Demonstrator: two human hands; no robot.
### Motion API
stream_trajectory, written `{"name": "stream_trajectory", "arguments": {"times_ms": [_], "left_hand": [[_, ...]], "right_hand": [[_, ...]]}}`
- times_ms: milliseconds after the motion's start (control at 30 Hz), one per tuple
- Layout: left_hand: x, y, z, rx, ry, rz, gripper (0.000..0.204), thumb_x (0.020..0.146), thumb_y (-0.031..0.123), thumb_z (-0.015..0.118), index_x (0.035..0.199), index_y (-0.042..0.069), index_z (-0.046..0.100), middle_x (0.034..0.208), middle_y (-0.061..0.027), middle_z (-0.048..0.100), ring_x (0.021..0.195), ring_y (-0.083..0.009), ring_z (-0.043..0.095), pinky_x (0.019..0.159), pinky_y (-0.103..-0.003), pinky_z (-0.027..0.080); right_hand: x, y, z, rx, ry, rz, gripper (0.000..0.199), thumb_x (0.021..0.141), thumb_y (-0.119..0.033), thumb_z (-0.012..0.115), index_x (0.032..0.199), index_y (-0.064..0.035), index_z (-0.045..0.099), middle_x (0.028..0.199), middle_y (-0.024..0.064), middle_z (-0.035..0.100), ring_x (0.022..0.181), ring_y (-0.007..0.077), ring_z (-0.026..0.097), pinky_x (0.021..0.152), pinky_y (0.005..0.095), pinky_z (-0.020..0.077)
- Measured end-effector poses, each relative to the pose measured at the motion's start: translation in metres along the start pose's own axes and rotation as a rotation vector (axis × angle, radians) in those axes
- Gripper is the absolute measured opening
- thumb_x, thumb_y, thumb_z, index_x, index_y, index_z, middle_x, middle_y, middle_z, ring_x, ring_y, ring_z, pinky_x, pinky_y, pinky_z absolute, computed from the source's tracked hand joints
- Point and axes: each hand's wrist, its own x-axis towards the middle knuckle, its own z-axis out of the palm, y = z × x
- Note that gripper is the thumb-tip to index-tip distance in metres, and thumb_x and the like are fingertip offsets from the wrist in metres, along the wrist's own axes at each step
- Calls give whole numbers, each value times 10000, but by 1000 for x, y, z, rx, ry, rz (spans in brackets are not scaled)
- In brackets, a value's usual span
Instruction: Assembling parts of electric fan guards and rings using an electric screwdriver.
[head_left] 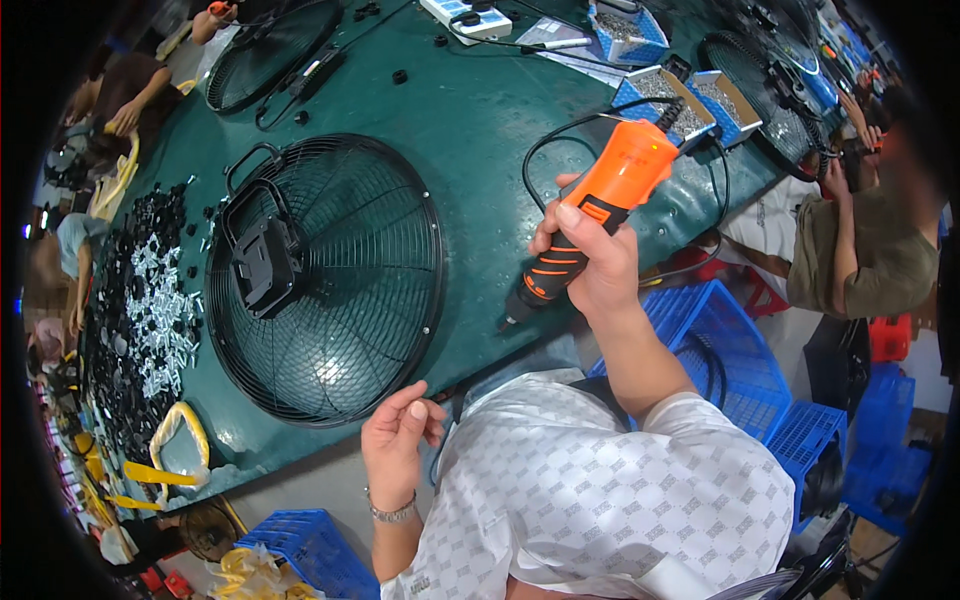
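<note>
At the far left of the green workbench (480, 130) lies a heap of small black and white parts (150, 310), loose enough that a sweep of a sleeve could, I judge, scatter them to the floor; next to it the black wire fan guard (325, 280) lies flat with its black motor housing (262, 265) left of centre, its near rim close to the bench edge, so a nudge from below might tip it off; the left hand (398, 440) hovers just beside that near rim, fingers loosely curled with the tips pinched together, though whether a screw sits between them is too small to tell, and anything that small could easily drop; the right hand (590, 262) is clenched round the orange electric screwdriver (590, 215), held tilted above the bench to the right of the guard with its bit pointing down-left and touching nothing; its black cord (560, 135) loops back toward the blue bins of screws (680, 100), and a sharp pull could snag it or upset a bin.
</note>
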Motion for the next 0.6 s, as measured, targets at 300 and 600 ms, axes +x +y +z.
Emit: {"name": "stream_trajectory", "arguments": {"times_ms": [300, 600], "left_hand": [[67, 98, 17, -48, -71, 157, 291, 937, 103, 542, 1191, -39, 562, 826, -8, 534, 598, -58, 429, 483, -157, 352], [176, 117, 85, 1754, -347, 922, 174, 810, 111, 650, 963, 34, 686, 890, -109, 589, 817, -290, 607, 701, -403, 509]], "right_hand": [[-4, 1, -20, 28, 13, 82, 430, 844, -156, 664, 1192, -5, 461, 798, 89, 579, 691, 197, 610, 662, 355, 518], [6, 18, -51, 152, 117, 236, 366, 828, -170, 708, 1111, -36, 519, 787, 63, 576, 647, 167, 603, 619, 313, 516]]}}
